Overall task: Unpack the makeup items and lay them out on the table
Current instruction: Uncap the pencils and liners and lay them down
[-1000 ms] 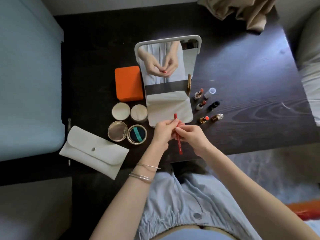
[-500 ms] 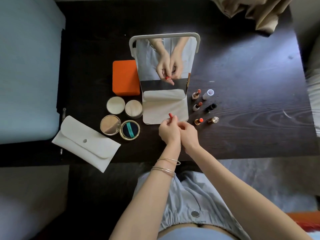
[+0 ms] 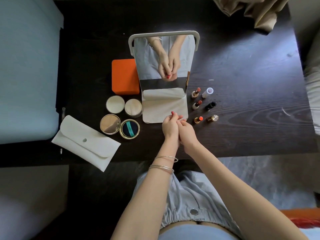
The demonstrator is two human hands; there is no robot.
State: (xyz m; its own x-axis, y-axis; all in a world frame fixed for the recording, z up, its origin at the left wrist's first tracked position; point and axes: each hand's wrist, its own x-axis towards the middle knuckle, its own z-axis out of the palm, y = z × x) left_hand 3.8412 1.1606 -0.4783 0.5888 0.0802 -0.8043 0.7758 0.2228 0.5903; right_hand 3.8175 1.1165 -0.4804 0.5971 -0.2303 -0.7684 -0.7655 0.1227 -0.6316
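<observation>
Mirror (image 3: 164, 58) just beyond hands (image 3: 178, 129)

Dark wood-grain table (image 3: 242, 118) fills the middle of the view. Beige crumpled cloth (image 3: 251, 13) at far right, draped over the table's far edge. Pale blue cushioned seat (image 3: 27, 70) along the left side, touching the table edge. Darker grey block (image 3: 31, 201) at near left, below the seat. Grey carpet (image 3: 268, 179) at near right past the table's near edge. Orange-red fabric strip (image 3: 303, 220) at the near right corner, only partly in view. Pale upholstered edge (image 3: 313, 87) at far right, cropped by the frame. Light blue gathered garment (image 3: 190, 196) with round metal button (image 3: 194, 212) at near centre.
</observation>
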